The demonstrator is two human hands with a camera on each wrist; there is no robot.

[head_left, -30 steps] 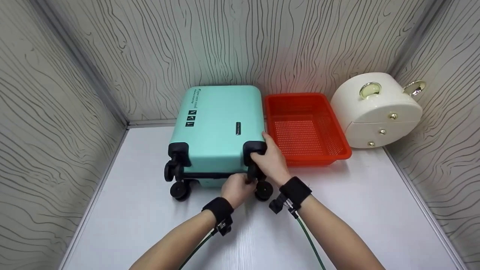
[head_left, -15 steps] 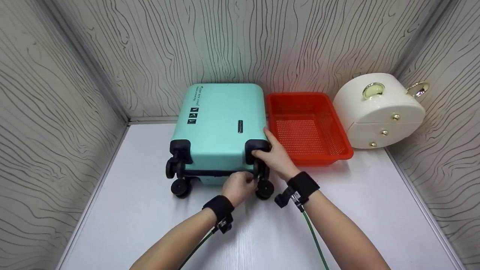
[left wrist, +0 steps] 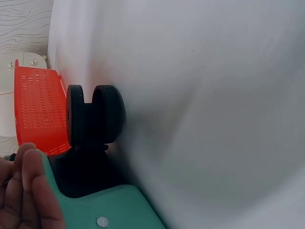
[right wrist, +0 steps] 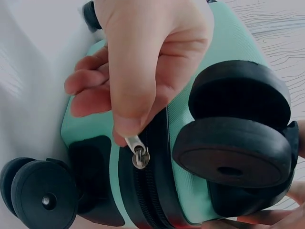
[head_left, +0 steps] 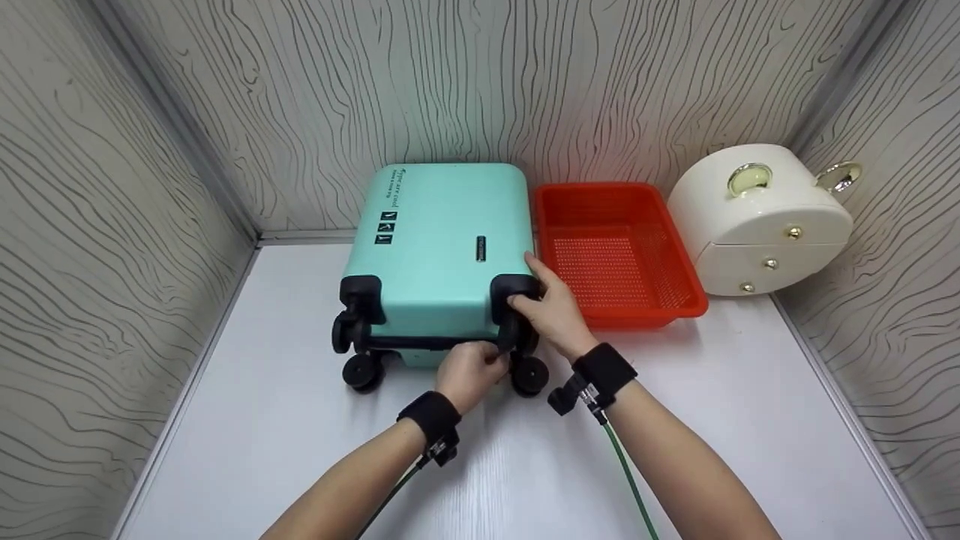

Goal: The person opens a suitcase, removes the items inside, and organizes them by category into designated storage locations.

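A mint-green hard-shell suitcase (head_left: 442, 255) lies flat on the white table, its wheels towards me. At its wheeled end, my left hand (head_left: 469, 375) pinches a metal zipper pull (right wrist: 135, 142) between thumb and index finger; its other fingers are curled. The black zipper (right wrist: 151, 200) runs between the two shell halves, and its slider sits just below the fingertips in the right wrist view. My right hand (head_left: 559, 319) grips the right corner, thumb on the black corner guard (head_left: 514, 286) and fingers along the side. Black double wheels (right wrist: 238, 148) flank the left hand.
Close by the suitcase's right side stands a red perforated plastic basket (head_left: 694, 304). Beyond it, against the right wall, is a rounded cream case (head_left: 765, 217) with gold knobs and shiny ear-like rings. Wood-patterned panels (head_left: 465, 82) enclose the table (head_left: 277, 420).
My left hand has moved slightly left along the zipper, still pinching the pull. My right hand stays on the corner. The whole view has shifted a little.
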